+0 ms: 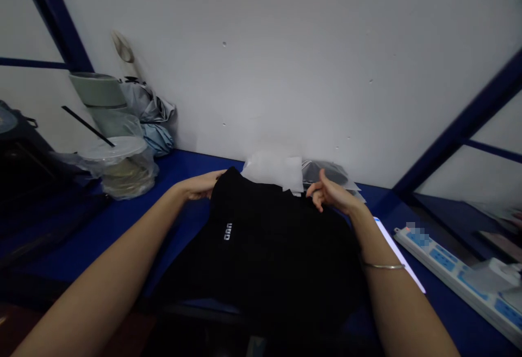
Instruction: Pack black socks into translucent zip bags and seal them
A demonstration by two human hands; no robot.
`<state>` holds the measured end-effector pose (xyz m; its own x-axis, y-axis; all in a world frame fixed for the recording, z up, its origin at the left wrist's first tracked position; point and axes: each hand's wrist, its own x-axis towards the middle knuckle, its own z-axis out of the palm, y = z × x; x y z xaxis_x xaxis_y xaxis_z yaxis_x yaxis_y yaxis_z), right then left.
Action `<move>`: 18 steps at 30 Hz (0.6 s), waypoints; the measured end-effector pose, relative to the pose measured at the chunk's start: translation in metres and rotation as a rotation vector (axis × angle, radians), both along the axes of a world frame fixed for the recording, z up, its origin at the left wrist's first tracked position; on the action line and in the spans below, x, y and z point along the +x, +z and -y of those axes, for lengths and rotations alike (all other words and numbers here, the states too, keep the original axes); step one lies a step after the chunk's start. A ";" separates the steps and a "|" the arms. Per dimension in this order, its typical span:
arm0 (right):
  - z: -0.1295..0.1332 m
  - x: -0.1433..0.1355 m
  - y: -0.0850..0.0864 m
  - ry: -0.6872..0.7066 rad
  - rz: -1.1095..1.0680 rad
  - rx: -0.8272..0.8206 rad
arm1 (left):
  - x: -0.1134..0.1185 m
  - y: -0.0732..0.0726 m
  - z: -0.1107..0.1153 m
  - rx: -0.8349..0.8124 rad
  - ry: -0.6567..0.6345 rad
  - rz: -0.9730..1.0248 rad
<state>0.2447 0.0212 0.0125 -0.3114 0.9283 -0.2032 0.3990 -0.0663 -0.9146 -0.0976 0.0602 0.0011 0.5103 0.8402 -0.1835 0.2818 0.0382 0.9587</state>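
Observation:
A black garment (277, 242) with a small white logo lies spread over the blue table, its lower part hanging toward the near edge. At its far left corner is my left hand (203, 185), with the fingers partly hidden behind the cloth, so its grip cannot be made out. My right hand (328, 192) is over the garment's far right edge, fingers apart and partly curled, with nothing visibly held. Beyond the garment, between the hands, lie white sheets or bags (271, 171).
A lidded cup with a black straw (122, 169) and a green container (100, 93) stand at left, beside a folded umbrella (157, 138). Clear bags (326, 172) lie by the wall. A lit phone (397, 251) and a power strip (452, 272) are at right.

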 end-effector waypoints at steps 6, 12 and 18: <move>0.013 -0.011 0.019 0.319 0.411 0.161 | -0.002 0.021 0.000 0.342 0.208 -0.082; 0.025 -0.014 0.034 0.347 0.407 0.287 | 0.004 0.020 0.004 0.352 -0.168 -0.284; 0.032 -0.016 0.040 0.386 0.201 0.230 | 0.012 0.015 0.007 0.527 -0.034 -0.391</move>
<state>0.2291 -0.0113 0.0523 -0.6175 0.7804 -0.0981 0.5250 0.3161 -0.7902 -0.0855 0.0532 0.0159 0.5170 0.8531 0.0706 0.6064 -0.4231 0.6733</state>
